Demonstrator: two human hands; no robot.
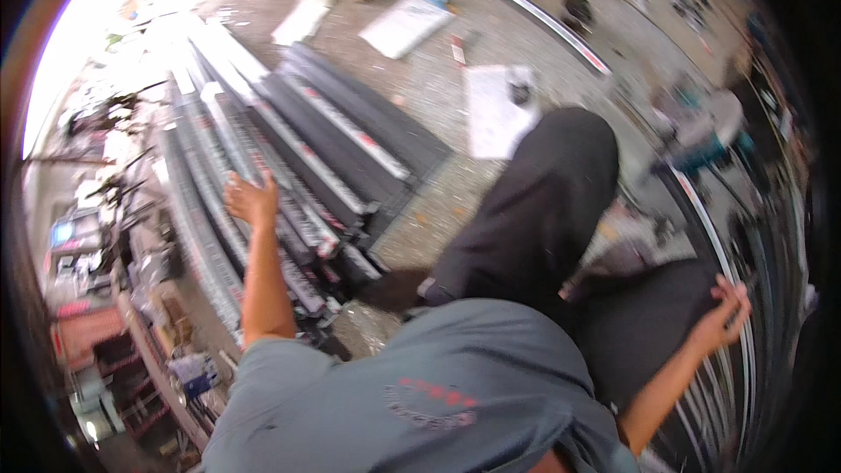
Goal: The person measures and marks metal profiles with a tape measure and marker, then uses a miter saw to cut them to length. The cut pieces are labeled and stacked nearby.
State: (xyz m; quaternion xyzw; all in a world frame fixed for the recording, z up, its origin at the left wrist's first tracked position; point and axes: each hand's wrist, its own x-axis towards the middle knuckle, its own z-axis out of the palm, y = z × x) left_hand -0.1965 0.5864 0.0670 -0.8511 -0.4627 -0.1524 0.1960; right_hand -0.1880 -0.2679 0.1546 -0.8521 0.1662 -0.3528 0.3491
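My left hand [252,200] is over a bundle of long dark profiles [302,144] lying side by side on the floor, some wrapped with pale printed film. Its thumb stands apart from the fingers, with nothing visible in it; blur hides whether it touches a bar. Out to the right, my right hand [725,314] is beside my bent knee, fingers loosely apart. It overlaps a long pale-edged bar [708,226], and I cannot tell if it rests on it.
On the floor ahead lie a paper sheet [495,114] with a dark round object on it, and a white slab [407,24]. A teal power tool [714,144] stands at the right. Another long strip [517,4] crosses the far floor. Shelving and clutter [114,350] line the left.
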